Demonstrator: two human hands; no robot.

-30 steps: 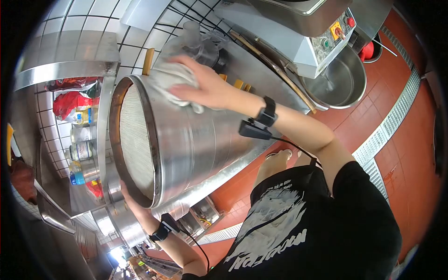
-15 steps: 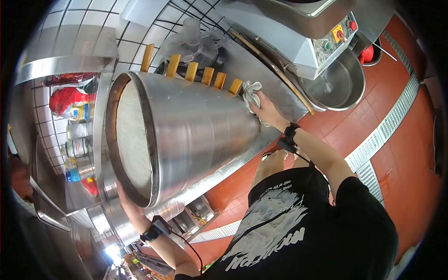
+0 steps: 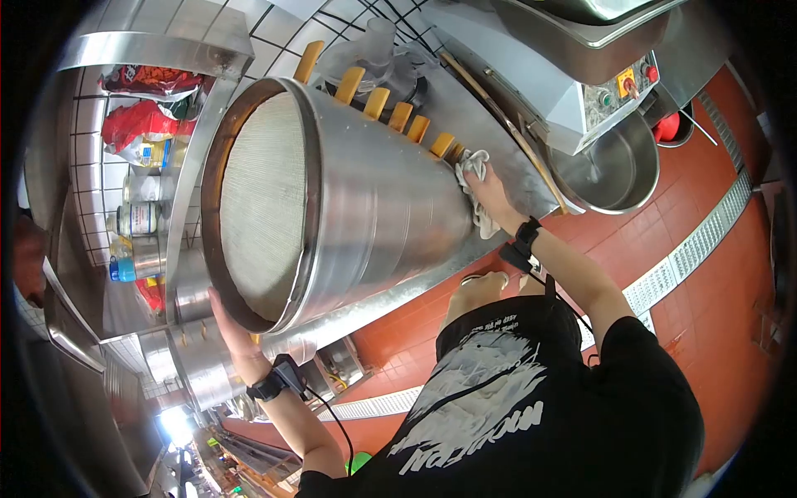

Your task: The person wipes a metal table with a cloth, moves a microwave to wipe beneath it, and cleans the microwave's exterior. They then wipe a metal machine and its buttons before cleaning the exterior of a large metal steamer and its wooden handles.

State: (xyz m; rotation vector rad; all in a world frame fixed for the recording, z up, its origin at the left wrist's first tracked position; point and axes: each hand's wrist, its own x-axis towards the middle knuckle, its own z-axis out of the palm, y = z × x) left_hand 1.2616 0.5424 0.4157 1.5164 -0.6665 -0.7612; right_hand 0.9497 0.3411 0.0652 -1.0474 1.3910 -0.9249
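Observation:
A tall stack of round metal sieve-like trays (image 3: 374,207) fills the middle of the head view, appearing sideways. Pale mesh (image 3: 266,207) covers the inside of its top tray, within a brownish rim. Several wooden handles (image 3: 376,103) stick out along one side. My left hand (image 3: 241,342) rests against the outside of the top rim, its visible fingers stretched out and the others hidden. Down at the stack's lower end, my right hand (image 3: 491,197) is closed on a whitish cloth (image 3: 476,170), which touches the metal there.
A wooden stick (image 3: 502,133) lies along the metal counter (image 3: 390,300). Beyond it stand a machine with control buttons (image 3: 614,91) and a large steel pot (image 3: 610,170). Bags and jars (image 3: 137,220) line a shelf at left. Drain grating (image 3: 689,257) crosses the red floor.
The camera view has shifted, so the stack appears farther right and more mesh shows. My right hand remains at the stack's lower end with the cloth, now hanging more loosely below the fingers.

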